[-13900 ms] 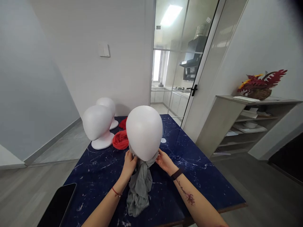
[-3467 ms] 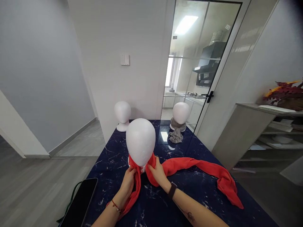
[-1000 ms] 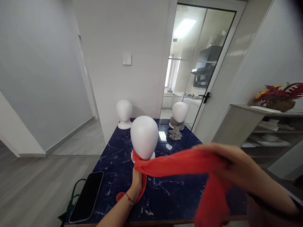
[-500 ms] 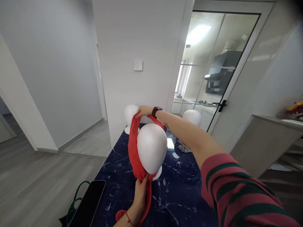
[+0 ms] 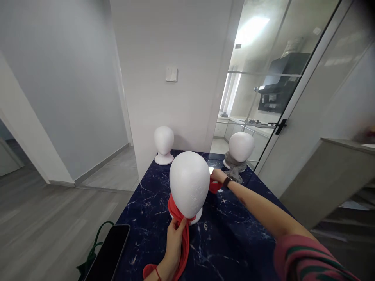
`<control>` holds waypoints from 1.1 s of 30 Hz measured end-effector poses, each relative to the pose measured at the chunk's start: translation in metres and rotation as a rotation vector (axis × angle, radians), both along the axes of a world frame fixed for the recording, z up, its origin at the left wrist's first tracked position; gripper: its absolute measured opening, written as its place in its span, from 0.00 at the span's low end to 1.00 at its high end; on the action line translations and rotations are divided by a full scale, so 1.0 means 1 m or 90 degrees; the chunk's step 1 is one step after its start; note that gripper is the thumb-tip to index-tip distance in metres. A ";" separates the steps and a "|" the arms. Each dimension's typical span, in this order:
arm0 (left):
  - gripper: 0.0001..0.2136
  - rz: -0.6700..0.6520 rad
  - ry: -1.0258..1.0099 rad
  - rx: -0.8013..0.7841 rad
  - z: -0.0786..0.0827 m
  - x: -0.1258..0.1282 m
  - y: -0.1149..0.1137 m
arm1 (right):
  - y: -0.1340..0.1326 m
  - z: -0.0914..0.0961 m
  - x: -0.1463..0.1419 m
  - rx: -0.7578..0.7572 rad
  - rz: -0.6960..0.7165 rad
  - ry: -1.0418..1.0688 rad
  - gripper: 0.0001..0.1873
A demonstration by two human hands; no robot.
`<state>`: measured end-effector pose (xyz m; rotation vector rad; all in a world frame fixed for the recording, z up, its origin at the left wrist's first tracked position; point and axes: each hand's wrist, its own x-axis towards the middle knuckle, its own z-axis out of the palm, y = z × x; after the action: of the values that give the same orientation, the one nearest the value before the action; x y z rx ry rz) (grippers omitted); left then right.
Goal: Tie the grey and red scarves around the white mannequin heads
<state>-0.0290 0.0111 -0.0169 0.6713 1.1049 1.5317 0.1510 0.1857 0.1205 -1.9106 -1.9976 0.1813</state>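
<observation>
The left hand has its grip clamped on a long red cloth scarf just below the chin of the nearest smooth white mannequin head; the scarf lies against the left side of its neck. Beyond that head's right side, the right hand has its grip closed on more scarf, over the dark blue marble-patterned bench.

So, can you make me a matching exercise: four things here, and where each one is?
1 left hand
2 right hand
3 grey scarf
4 phone

A around the neck of the back right head
B black, lower left in view
C gripping red scarf, right of the nearest head
D gripping red scarf on that head's near side

1-D; 2-C; 3-A; 4-B
</observation>
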 end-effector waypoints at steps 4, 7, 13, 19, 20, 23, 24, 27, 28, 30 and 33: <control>0.16 -0.021 0.011 0.000 0.003 0.000 -0.001 | -0.047 -0.036 0.041 -0.107 0.027 0.018 0.13; 0.16 -0.013 0.020 -0.004 0.002 0.000 0.000 | -0.107 -0.056 0.044 -0.190 0.126 0.181 0.16; 0.17 -0.003 0.052 0.012 -0.005 0.001 0.002 | -0.213 -0.105 -0.037 -0.133 0.163 0.239 0.18; 0.17 -0.010 0.087 0.053 0.003 0.003 -0.001 | -0.219 -0.122 -0.093 -0.106 0.075 0.038 0.17; 0.17 -0.012 0.107 0.056 0.005 0.003 -0.003 | -0.215 -0.120 -0.094 -0.097 0.075 0.032 0.17; 0.18 -0.010 0.150 0.067 0.005 0.007 -0.007 | -0.209 -0.110 -0.090 -0.073 0.083 0.012 0.16; 0.19 -0.006 0.157 0.067 0.004 0.009 -0.008 | -0.208 -0.108 -0.088 -0.070 0.089 0.008 0.16; 0.20 0.012 0.162 0.042 -0.002 0.017 -0.011 | -0.206 -0.104 -0.084 -0.074 0.106 0.003 0.15; 0.20 0.018 0.153 0.026 -0.003 0.019 -0.012 | -0.206 -0.105 -0.083 -0.076 0.108 0.002 0.14; 0.19 0.029 0.119 -0.005 -0.005 0.024 -0.014 | -0.207 -0.109 -0.082 -0.080 0.106 0.005 0.14; 0.16 0.016 0.059 -0.019 -0.004 0.026 -0.019 | -0.210 -0.117 -0.080 -0.068 0.099 0.040 0.14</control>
<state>-0.0031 -0.0081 -0.0209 0.7156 1.2085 1.5153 0.0712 -0.0241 0.0036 -1.7877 -2.1326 0.3928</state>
